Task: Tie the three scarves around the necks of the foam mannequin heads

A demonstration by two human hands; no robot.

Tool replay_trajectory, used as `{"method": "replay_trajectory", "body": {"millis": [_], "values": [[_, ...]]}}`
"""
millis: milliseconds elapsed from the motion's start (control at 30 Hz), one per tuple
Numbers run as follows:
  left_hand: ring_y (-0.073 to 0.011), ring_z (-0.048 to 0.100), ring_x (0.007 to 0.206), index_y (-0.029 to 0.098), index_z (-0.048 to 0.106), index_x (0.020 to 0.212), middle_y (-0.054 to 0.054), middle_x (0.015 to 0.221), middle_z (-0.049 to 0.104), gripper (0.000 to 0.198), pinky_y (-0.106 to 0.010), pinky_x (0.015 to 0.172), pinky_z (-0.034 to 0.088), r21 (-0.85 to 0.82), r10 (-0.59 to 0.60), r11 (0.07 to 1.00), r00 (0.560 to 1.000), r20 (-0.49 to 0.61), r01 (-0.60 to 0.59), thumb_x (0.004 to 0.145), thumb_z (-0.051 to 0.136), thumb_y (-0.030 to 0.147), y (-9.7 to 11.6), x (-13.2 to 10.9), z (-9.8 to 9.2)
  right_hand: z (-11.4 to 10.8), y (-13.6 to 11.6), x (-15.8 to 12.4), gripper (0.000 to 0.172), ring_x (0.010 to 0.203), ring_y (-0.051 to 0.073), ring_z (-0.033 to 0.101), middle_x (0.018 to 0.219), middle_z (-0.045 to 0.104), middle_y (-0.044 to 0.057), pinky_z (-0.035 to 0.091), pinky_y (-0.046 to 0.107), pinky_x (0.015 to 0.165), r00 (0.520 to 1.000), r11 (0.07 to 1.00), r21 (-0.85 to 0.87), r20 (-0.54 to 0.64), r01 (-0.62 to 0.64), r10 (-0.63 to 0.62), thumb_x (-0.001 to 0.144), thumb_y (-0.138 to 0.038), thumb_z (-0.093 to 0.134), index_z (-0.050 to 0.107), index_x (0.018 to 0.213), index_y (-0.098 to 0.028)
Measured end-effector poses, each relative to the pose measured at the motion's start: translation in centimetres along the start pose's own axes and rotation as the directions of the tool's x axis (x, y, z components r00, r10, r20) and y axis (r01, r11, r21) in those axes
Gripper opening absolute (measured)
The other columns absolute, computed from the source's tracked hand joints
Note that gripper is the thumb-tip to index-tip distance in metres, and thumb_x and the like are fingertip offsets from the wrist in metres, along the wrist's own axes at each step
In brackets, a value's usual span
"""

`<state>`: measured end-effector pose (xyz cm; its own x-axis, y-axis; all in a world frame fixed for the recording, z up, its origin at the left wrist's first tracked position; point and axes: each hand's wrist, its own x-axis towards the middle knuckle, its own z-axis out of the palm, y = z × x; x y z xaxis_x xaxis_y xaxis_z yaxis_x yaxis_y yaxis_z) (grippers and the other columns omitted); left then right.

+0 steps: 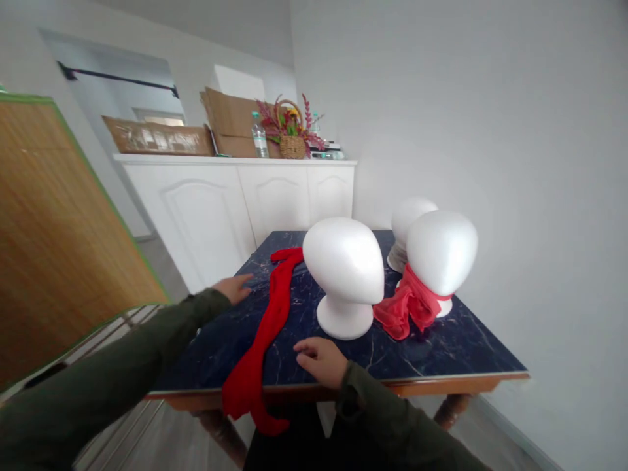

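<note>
Hands down on the dark marbled table (441, 353), both of them flat and holding nothing. Left hand (234, 288) rests palm-down near the table's left edge, fingers spread and loose, just to the left of the long red scarf (267, 327). Right hand (321, 361) lies near the front edge, fingers relaxed and slightly curled, gripping nothing, just to the right of that same scarf and just in front of the base of the nearest white foam head (346, 271). So the scarf runs between the two hands, stretched lengthwise from the far side of the table toward the near edge, where its end spills over and hangs down. Neither hand clearly touches the cloth. Dark green sleeves cover both arms.

Over to the right, a second foam head (441, 252) stands with a lighter red scarf (407, 307) knotted around its neck, tails drooping onto the tabletop. Behind it, a third foam head (409, 219) is partly hidden. Further back, a white cabinet (235, 203) carries flattened cardboard (230, 121), a water bottle (258, 135) and a wicker basket (292, 145) with red flowers. A bamboo-coloured panel (53, 242) fills the left side
</note>
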<state>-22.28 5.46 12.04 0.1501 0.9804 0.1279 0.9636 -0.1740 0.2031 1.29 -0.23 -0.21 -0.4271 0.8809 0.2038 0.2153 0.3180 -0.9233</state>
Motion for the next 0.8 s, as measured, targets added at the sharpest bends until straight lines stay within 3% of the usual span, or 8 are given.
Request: {"method": "replay_trajectory", "body": {"millis": [67, 133, 233, 300, 367, 467, 567, 800], "values": [[-0.0198, 0.062, 0.08, 0.016, 0.057, 0.113, -0.001, 0.076, 0.066, 0.038, -0.027, 0.075, 0.046, -0.021, 0.097, 0.995, 0.992, 0.08, -0.096, 0.076, 0.055, 0.027, 2.7, -0.9, 3.1, -3.4, 0.1, -2.6, 0.019, 0.053, 0.012, 0.054, 0.06, 0.059, -0.001, 0.042, 0.023, 0.053, 0.998, 0.998, -0.063, -0.067, -0.005, 0.0, 0.078, -0.031, 0.049, 0.063, 0.076, -0.017], [-0.0216, 0.062, 0.086, 0.016, 0.05, 0.122, -0.005, 0.09, 0.067, 0.047, -0.031, 0.079, 0.046, -0.116, 0.293, 0.953, 0.951, 0.099, -0.281, 0.077, 0.051, 0.031, 5.8, -1.7, 6.6, -6.7, 0.3, -4.0, 0.024, 0.05, 0.011, 0.047, 0.054, 0.051, -0.002, 0.038, 0.022, 0.051, 0.943, 0.99, -0.143, -0.331, -0.017, -0.032, 0.079, -0.033, 0.046, 0.056, 0.065, -0.017], [-0.0282, 0.048, 0.115, 0.013, 0.037, 0.131, -0.014, 0.125, 0.051, 0.068, -0.039, 0.097, 0.037, -0.25, 0.362, 0.898, 0.931, -0.045, -0.361, 0.071, 0.056, 0.038, 9.8, -1.5, 10.2, -10.4, 1.1, -3.5, 0.014, 0.061, 0.014, 0.049, 0.066, 0.052, 0.001, 0.042, 0.027, 0.061, 0.712, 0.972, -0.228, -0.692, -0.061, -0.118, 0.074, -0.027, 0.046, 0.053, 0.076, -0.016], [-0.0317, 0.038, 0.123, 0.011, 0.032, 0.132, -0.017, 0.133, 0.042, 0.077, -0.045, 0.103, 0.029, -0.335, 0.328, 0.874, 0.935, -0.132, -0.353, 0.067, 0.061, 0.039, 11.6, -0.4, 11.3, -11.7, 1.8, -2.0, 0.029, 0.075, 0.018, 0.052, 0.084, 0.056, 0.007, 0.044, 0.033, 0.071, 0.639, 0.959, -0.27, -0.753, -0.081, -0.158, 0.067, -0.022, 0.048, 0.052, 0.094, -0.013], [-0.0329, 0.037, 0.123, 0.01, 0.03, 0.132, -0.019, 0.132, 0.041, 0.084, -0.048, 0.104, 0.027, -0.439, 0.322, 0.811, 0.921, -0.217, -0.387, 0.062, 0.066, 0.039, 12.7, 0.9, 11.9, -12.1, 2.3, -0.4, 0.045, 0.092, 0.023, 0.052, 0.1, 0.055, 0.012, 0.042, 0.038, 0.083, 0.685, 0.941, -0.333, -0.697, -0.051, -0.21, 0.061, -0.018, 0.048, 0.051, 0.104, -0.012], [-0.0316, 0.043, 0.117, 0.012, 0.028, 0.131, -0.017, 0.126, 0.046, 0.089, -0.048, 0.101, 0.032, -0.608, 0.296, 0.656, 0.894, -0.336, -0.446, 0.058, 0.071, 0.036, 13.6, 1.9, 12.9, -11.7, 2.6, 1.1, 0.046, 0.101, 0.026, 0.05, 0.102, 0.057, 0.011, 0.039, 0.041, 0.09, 0.824, 0.936, -0.35, -0.518, 0.042, -0.23, 0.058, -0.017, 0.046, 0.053, 0.104, -0.014], [-0.0312, 0.045, 0.115, 0.015, 0.026, 0.132, -0.017, 0.125, 0.046, 0.091, -0.049, 0.1, 0.033, -0.713, 0.199, 0.563, 0.906, -0.374, -0.418, 0.057, 0.073, 0.036, 13.5, 1.6, 13.3, -10.6, 2.2, 1.4, 0.048, 0.1, 0.026, 0.052, 0.1, 0.059, 0.01, 0.04, 0.042, 0.09, 0.859, 0.944, -0.318, -0.455, 0.09, -0.235, 0.059, -0.016, 0.046, 0.053, 0.106, -0.015], [-0.0309, 0.044, 0.116, 0.013, 0.029, 0.129, -0.016, 0.124, 0.046, 0.095, -0.048, 0.099, 0.034, -0.602, 0.024, 0.726, 0.887, -0.461, -0.332, 0.053, 0.075, 0.045, 8.8, 0.2, 8.8, -6.3, -1.7, 2.0, 0.064, 0.116, 0.023, 0.043, 0.123, 0.049, 0.009, 0.031, 0.04, 0.102, 0.872, 0.904, -0.305, -0.296, 0.3, -0.389, 0.061, -0.008, 0.041, 0.043, 0.124, -0.016]]}}
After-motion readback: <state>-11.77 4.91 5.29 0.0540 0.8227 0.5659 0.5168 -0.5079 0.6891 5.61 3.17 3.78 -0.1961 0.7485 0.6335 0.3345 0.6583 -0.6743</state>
